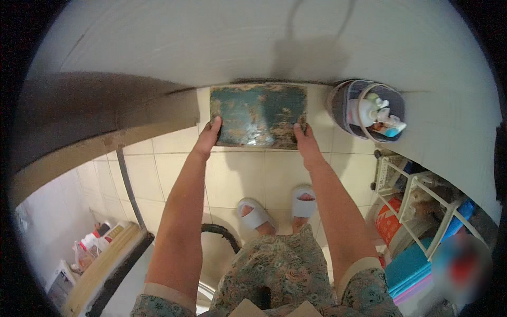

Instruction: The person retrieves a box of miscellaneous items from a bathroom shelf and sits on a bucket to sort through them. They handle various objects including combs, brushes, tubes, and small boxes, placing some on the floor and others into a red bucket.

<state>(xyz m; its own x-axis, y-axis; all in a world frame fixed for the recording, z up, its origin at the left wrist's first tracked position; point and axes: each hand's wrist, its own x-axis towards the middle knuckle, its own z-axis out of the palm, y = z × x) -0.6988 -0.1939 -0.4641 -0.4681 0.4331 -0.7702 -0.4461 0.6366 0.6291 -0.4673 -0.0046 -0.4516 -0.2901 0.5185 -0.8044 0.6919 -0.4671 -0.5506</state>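
A rectangular, worn dark green board (259,116), its paint rubbed through to brown in patches, spans the space between my two hands. It may be the top of a low stool; its underside is hidden. My left hand (209,136) grips its left edge near the front corner, thumb on top. On the opposite edge, my right hand (306,140) holds it the same way. The fingers of both hands are mostly out of sight below the rim. The far edge lies close to the pale wall, and I cannot tell whether the board touches the floor.
Right of the board stands a bucket (338,108) of bottles. A white wheeled rack (404,203) with coloured items lines the right side. At lower left, a wooden ledge (105,269) carries small items. A dark hose (222,231) curves beside my left slipper (256,214) on the tiles.
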